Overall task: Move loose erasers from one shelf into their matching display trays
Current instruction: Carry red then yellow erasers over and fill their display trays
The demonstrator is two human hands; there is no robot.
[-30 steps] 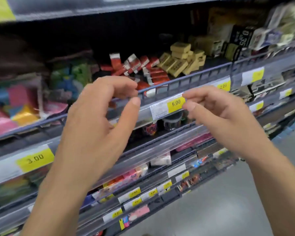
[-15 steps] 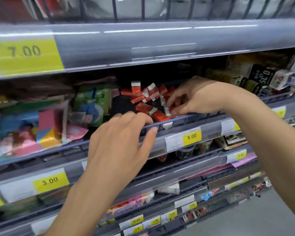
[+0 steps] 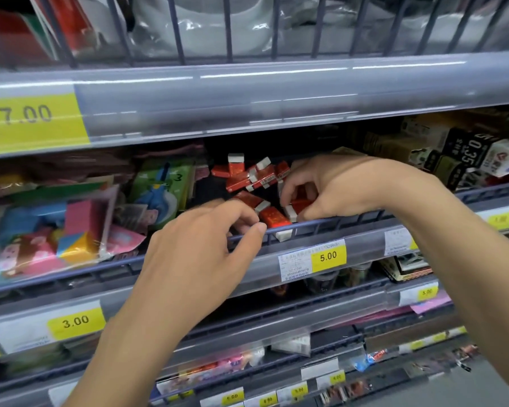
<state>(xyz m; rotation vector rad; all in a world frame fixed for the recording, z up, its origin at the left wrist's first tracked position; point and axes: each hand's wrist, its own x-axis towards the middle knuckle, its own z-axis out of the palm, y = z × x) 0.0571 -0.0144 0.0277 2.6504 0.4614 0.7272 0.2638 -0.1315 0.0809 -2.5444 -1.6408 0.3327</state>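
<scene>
**Both hands at the red eraser pile**

We see our right hand (image 3: 332,186) reached over the wire shelf rail (image 3: 350,216), fingers curled down around a red-and-white eraser (image 3: 299,207) at the front of the pile. Our left hand (image 3: 200,254) sits at the same rail, thumb on the wire, fingers bent over it towards another eraser (image 3: 274,217); whether it has hold of anything we cannot tell. The loose red erasers (image 3: 252,176) lie jumbled on the middle shelf, above the 5.00 price tag (image 3: 328,256). Colourful packets (image 3: 56,230) lie to the left.
</scene>
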